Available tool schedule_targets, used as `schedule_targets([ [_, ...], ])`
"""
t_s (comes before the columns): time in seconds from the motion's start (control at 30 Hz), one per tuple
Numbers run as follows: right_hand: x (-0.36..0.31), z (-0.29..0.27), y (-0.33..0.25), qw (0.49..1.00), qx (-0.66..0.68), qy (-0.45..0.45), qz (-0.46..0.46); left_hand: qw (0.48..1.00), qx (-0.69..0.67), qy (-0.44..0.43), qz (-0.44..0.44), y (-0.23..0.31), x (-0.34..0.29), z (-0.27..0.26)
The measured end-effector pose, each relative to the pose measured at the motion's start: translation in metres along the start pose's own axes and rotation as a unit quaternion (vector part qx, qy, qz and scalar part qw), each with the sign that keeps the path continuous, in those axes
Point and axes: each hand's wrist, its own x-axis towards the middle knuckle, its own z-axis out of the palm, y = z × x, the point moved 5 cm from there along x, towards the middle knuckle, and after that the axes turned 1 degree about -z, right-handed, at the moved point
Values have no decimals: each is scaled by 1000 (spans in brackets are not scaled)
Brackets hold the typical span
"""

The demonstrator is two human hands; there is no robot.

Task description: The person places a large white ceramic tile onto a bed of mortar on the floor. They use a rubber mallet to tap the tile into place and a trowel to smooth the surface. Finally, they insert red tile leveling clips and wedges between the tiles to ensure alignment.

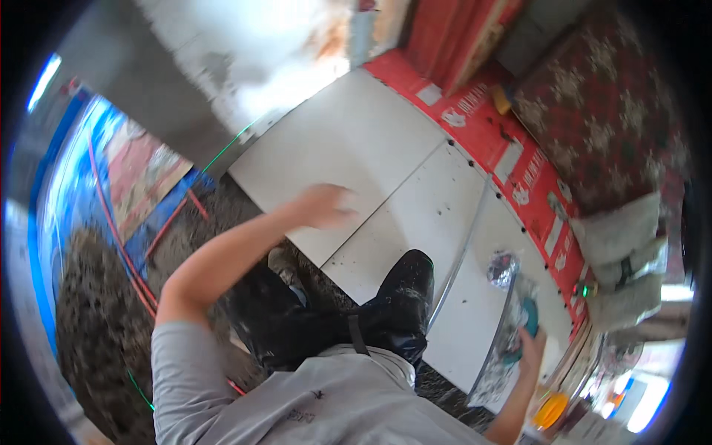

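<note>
My left hand [324, 207] is stretched out above the large white floor tiles [348, 141], blurred by motion. Its fingers look extended and apart, with nothing visible in them. At the right, my right hand [531, 350] is closed around the teal handle [529, 317] of a long, flat grey trowel [492, 363]. The trowel's blade is smeared with grey and lies over the tile beside me. Just beyond its far end sits a shiny, clear round thing [503, 268], whose kind I cannot make out. My dark-trousered knee [408, 282] rests on the tiles.
A thin metal bar [461, 259] crosses the tiles. Red printed sheeting [497, 144] runs along their far right edge, with small black pieces along it. Wet grey mortar [96, 297], red cords and blue sheeting [74, 156] lie left. Bags [619, 245] and a yellow round object [550, 410] are right.
</note>
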Motion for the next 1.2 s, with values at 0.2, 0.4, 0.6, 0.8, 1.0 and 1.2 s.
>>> schedule_targets([
  [0.2, 13, 147, -139, 960, 208, -105, -157, 979, 118, 96, -134, -261, 9, 12],
  [0.4, 88, 411, -136, 981, 104, -99, -134, 965, 185, 85, -165, -320, 109, 84],
  [0.6, 157, 602, -172, 953, 213, -28, -215, 955, 205, 151, -153, -307, 159, 104],
  [0.8, 193, 673, -173, 963, 218, -51, -147, 950, 224, 155, -151, -322, 159, 94],
  [1.0, 203, 690, -138, 972, 177, -82, -134, 953, 228, 152, -130, -327, 165, 106],
  [1.2, 171, 693, -114, 974, 146, -150, -86, 948, 259, 134, -128, -342, 164, 110],
])
